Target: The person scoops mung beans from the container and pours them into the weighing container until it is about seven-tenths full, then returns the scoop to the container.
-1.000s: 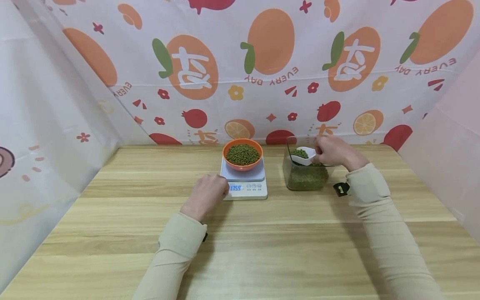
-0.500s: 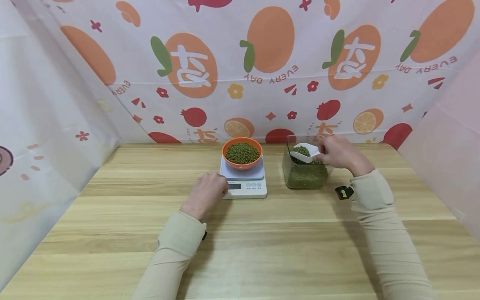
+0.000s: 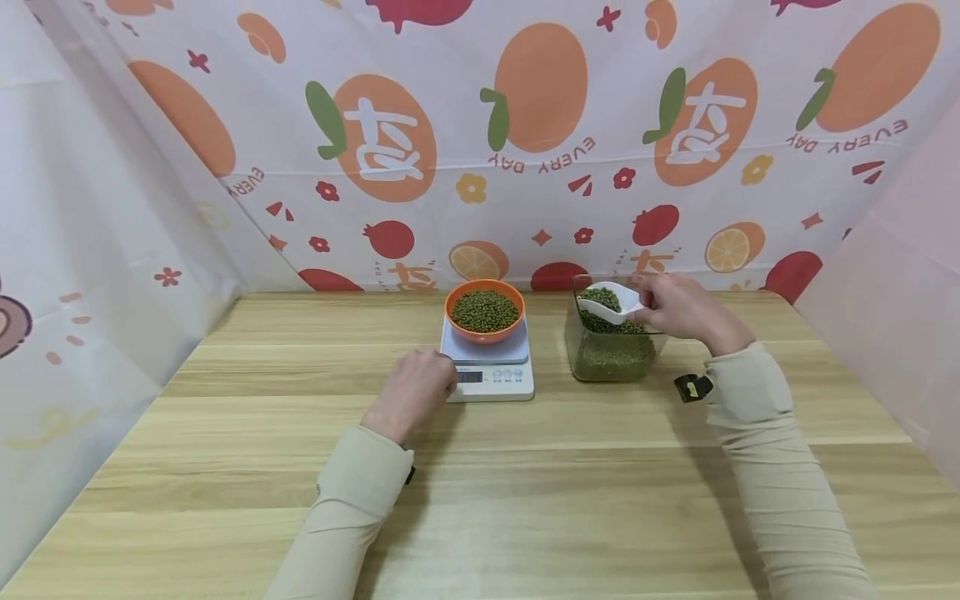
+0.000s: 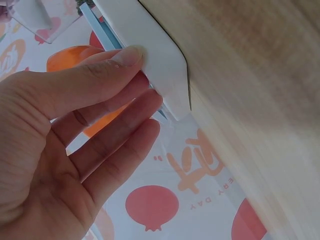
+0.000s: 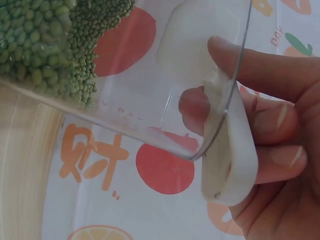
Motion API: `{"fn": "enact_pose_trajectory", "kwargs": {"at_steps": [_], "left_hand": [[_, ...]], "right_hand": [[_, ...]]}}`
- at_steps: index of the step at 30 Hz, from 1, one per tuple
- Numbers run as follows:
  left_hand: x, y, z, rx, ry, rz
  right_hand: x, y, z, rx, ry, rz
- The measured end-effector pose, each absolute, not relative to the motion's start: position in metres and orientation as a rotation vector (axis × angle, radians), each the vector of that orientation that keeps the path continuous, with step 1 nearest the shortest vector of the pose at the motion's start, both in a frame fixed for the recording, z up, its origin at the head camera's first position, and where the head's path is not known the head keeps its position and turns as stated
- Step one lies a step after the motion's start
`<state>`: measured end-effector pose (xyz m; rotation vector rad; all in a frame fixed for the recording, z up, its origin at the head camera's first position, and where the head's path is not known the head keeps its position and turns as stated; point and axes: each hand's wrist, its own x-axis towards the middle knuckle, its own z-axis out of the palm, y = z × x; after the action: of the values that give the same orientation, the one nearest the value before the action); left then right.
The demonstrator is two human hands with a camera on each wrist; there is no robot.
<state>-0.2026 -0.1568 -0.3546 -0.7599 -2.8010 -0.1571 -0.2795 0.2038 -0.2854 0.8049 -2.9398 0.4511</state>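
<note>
A white kitchen scale (image 3: 512, 385) stands on the table, bearing an orange bowl (image 3: 486, 337) of green mung beans (image 3: 484, 311). My left hand (image 3: 415, 390) is at the scale's front left corner; in the left wrist view the thumb (image 4: 127, 56) lies against its edge, the other fingers curving beside it. To the right, a clear square container (image 3: 609, 360) holds more mung beans (image 5: 35, 40). My right hand (image 3: 686, 310) pinches a white scoop (image 3: 619, 315) by its handle, tilted over the container's opening with a heap of beans (image 3: 602, 297) in it.
The pale wooden table (image 3: 570, 517) ends at a fruit-printed curtain (image 3: 465, 150) just behind the scale and container. More white sheeting (image 3: 97, 250) hangs along the left side. The container's clear wall stands between the right wrist camera and the scoop's bowl.
The right hand has shifted slightly right, and the scoop shows a fuller heap of beans. The scale's display, lit blue a second ago, looks dark. The left hand stays in place.
</note>
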Motion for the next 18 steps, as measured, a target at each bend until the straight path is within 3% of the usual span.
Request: {"fn": "enact_pose_trajectory", "kwargs": {"at_steps": [18], "left_hand": [[-0.202, -0.157, -0.355, -0.751, -2.796, -0.161]], "right_hand": [[-0.278, 0.204, -0.272, 0.793, -2.937, 0.448]]}}
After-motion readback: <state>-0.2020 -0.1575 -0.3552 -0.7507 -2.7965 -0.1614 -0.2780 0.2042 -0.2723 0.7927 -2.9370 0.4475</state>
